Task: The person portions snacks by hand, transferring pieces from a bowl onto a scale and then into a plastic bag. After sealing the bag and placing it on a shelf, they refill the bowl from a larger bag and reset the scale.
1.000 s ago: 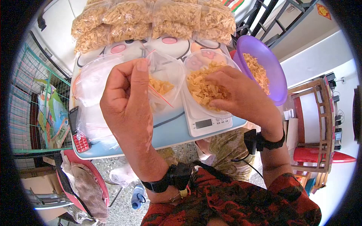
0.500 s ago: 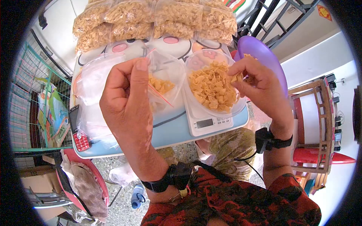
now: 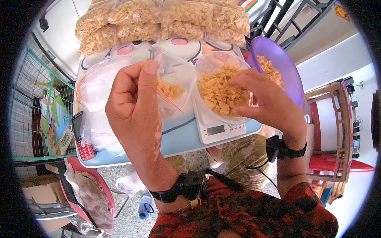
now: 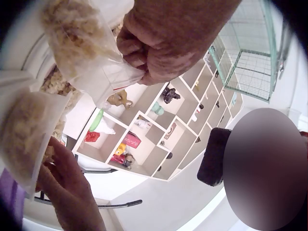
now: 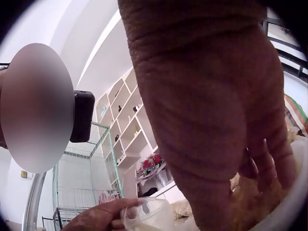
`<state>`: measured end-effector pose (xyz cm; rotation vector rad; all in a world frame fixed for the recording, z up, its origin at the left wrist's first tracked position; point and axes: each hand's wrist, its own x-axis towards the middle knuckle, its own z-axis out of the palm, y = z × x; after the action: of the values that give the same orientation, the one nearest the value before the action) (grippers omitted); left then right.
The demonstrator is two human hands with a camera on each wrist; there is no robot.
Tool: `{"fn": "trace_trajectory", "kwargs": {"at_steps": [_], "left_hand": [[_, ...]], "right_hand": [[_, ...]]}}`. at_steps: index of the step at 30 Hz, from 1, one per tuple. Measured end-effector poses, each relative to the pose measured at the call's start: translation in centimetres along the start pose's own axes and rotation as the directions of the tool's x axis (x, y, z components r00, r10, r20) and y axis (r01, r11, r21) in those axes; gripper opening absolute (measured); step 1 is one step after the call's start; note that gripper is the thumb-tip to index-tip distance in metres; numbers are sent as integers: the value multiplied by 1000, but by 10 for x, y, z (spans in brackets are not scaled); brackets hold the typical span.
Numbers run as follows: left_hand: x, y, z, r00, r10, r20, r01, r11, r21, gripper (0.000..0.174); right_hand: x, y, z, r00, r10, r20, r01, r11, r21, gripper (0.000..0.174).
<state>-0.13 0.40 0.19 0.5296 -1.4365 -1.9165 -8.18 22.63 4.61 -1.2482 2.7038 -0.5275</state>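
My left hand (image 3: 133,103) pinches the rim of a clear zip bag (image 3: 176,71) with a red zip strip, between thumb and curled fingers. Yellowish dried flakes lie low in the bag. To the right of it, a clear plastic bowl (image 3: 216,58) full of the same flakes (image 3: 220,91) sits on a white kitchen scale (image 3: 202,137). Over the bowl's right side is my right hand (image 3: 270,101), fingers bent loosely, with thumb and fingertips apart right at the flakes. In the right wrist view its fingers (image 5: 284,168) reach down inside the bowl rim.
Several filled bags (image 3: 135,14) are stacked along the table's far edge. A purple basin (image 3: 291,85) with more flakes stands at the right. Empty bags (image 3: 101,103) lie left of my left hand, beside a red-keyed phone (image 3: 85,148). A dark cord (image 3: 178,126) crosses the table.
My right hand lifted from the flakes to the bowl's right edge with some flakes in its fingers, then came back over the bowl with fingers spread. My left hand has stayed put.
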Motion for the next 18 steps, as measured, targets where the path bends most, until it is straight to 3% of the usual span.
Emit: {"fn": "trace_trajectory", "kwargs": {"at_steps": [5,11,14,18], "left_hand": [[-1,1,1,1000,10,3,-10,1000,-4,13],[0,0,0,1000,12,-5,-12,1000,8,14],[0,1,-1,1000,11,-1,-11,1000,-2,14],[1,-1,-2,1000,14,8,-13,999,-33,14]], "right_hand": [[6,-2,11,997,-82,-5,80,988,-134,39],[8,1,11,1000,5,-28,-7,997,-72,26],[4,0,2,997,69,-27,-67,996,53,22],[2,2,-8,986,70,-153,-43,984,172,18]]}}
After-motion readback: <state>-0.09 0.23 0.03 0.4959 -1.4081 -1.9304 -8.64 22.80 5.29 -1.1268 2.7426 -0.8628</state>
